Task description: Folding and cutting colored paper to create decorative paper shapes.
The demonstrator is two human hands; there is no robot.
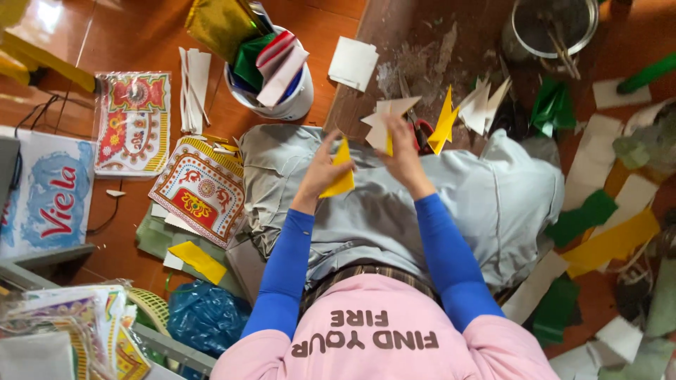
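I look straight down at my lap, blue sleeves and grey trousers. My left hand [322, 171] grips a yellow paper piece [342, 176] with a pointed top. My right hand [404, 156] holds a cream and yellow cut paper shape [384, 119], raised a little above my knees. The two hands are close together, about a hand's width apart. Just beyond the right hand, more yellow [444, 124] and white [483, 105] cut paper pieces lie on a dark wooden board [422, 49], beside red-handled scissors [421, 130].
A white bucket [285, 88] stuffed with coloured paper stands ahead left. Printed red and yellow paper sheets [201, 190] lie on the floor to the left. A metal pot [553, 28] stands at top right. Green, yellow and white scraps [605, 232] litter the floor to the right.
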